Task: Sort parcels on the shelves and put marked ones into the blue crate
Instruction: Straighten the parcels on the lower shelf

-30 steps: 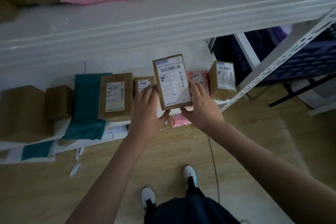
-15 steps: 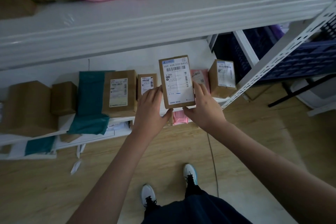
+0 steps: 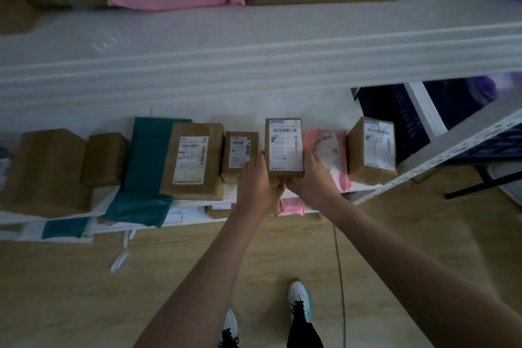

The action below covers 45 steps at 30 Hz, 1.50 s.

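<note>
- We count two unlabelled brown boxes (image 3: pixel 45 169) at the far left of the lower shelf (image 3: pixel 197 110), then one teal mailer (image 3: pixel 147 167) drooping over the shelf edge.
- Next, two labelled brown parcels: a larger one (image 3: pixel 195 161) overlapping the mailer, a smaller one (image 3: pixel 240 151) beside it.
- Our left hand (image 3: pixel 258 181) grips the near-left corner of the held parcel (image 3: pixel 284 147); fingers wrap its side.
- The held parcel sits in the row, label up, long axis running away from us, barcode end toward the shelf's back.
- Our right hand (image 3: pixel 310 178) clasps its near-right corner.
- Further right: one pink mailer (image 3: pixel 329 150), one labelled box (image 3: pixel 371 150), then the blue crate (image 3: pixel 395 118) behind the upright.
</note>
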Tool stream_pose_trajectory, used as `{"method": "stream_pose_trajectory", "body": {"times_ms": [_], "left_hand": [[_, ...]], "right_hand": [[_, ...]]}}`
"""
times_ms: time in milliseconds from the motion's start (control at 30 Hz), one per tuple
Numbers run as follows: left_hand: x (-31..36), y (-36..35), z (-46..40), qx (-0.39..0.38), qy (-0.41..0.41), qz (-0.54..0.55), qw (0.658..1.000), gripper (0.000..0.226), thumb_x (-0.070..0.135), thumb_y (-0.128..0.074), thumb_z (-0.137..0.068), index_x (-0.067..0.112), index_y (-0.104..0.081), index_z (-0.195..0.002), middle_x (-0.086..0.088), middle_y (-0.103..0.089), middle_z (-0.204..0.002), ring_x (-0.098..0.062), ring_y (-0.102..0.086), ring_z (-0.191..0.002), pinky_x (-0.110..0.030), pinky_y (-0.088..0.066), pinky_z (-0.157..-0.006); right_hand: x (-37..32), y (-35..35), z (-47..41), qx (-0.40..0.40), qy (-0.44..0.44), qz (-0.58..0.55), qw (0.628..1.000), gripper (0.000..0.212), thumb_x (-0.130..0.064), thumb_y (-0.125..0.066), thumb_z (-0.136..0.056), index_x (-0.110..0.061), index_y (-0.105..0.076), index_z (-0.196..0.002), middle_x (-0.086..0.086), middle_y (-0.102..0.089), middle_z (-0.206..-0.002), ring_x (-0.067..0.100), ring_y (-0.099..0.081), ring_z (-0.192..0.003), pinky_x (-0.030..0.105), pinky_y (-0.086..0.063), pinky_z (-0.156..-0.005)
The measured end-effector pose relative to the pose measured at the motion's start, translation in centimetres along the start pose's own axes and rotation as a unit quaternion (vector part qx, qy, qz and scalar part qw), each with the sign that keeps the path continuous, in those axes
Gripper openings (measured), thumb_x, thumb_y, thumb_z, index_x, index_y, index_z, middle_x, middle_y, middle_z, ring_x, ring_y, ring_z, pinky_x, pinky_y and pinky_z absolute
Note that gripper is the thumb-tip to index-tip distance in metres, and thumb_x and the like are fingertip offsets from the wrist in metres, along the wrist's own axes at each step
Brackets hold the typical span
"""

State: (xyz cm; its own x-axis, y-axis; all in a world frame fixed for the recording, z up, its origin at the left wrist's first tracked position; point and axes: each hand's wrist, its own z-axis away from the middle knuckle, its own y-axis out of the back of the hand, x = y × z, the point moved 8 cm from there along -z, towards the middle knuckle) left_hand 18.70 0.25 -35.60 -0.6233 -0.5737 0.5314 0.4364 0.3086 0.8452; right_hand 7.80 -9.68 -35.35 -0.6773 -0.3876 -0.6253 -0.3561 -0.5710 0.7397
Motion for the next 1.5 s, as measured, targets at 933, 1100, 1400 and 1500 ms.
{"method": "stream_pose_trajectory", "body": {"times_ms": [933,1100,1400,1500], "left_hand": [[-3.5,0.2,5.8,-0.072,0.027,0.148,0.986,0.061,0.029,-0.070,-0.095,0.020,-0.043,-0.149,0.004,-0.054,-0.140,-0.008,-0.054,-0.117,-0.024,-0.043,-0.093],[-7.8,2.0,10.9,-0.035,0.056,0.169,0.983,0.055,0.023,-0.069,-0.096,0.016,-0.048,-0.146,0.004,-0.056,-0.138,-0.011,-0.053,-0.126,-0.028,-0.046,-0.103],[-11.1,1.5,10.2,-0.049,0.097,0.144,0.984,0.065,0.020,-0.066,-0.097,0.009,-0.035,-0.154,-0.008,-0.046,-0.151,-0.022,-0.047,-0.137,-0.027,-0.038,-0.109],[-11.8,1.3,8.8,-0.038,0.088,0.132,0.987,0.062,0.022,-0.064,-0.098,0.008,-0.035,-0.152,-0.010,-0.049,-0.147,-0.025,-0.052,-0.132,-0.035,-0.044,-0.106]], "right_hand": [[2.3,-0.4,4.7,0.004,-0.005,-0.060,0.998,0.065,-0.025,-0.073,-0.087,-0.022,-0.040,-0.143,-0.001,-0.052,-0.124,0.010,-0.060,-0.093,0.031,-0.057,-0.083],[0.9,-2.9,7.7,-0.007,-0.005,-0.052,0.999,0.067,-0.028,-0.071,-0.087,-0.021,-0.040,-0.146,0.000,-0.053,-0.129,0.011,-0.059,-0.102,0.037,-0.056,-0.089],[-0.7,-6.7,7.8,-0.035,-0.025,-0.021,0.999,0.069,-0.030,-0.071,-0.088,-0.017,-0.040,-0.147,0.002,-0.054,-0.135,0.016,-0.059,-0.111,0.038,-0.052,-0.093],[-1.4,-7.6,6.3,-0.040,-0.022,-0.012,0.999,0.069,-0.030,-0.070,-0.088,-0.016,-0.040,-0.148,0.002,-0.051,-0.142,0.020,-0.057,-0.119,0.039,-0.049,-0.098]]}}
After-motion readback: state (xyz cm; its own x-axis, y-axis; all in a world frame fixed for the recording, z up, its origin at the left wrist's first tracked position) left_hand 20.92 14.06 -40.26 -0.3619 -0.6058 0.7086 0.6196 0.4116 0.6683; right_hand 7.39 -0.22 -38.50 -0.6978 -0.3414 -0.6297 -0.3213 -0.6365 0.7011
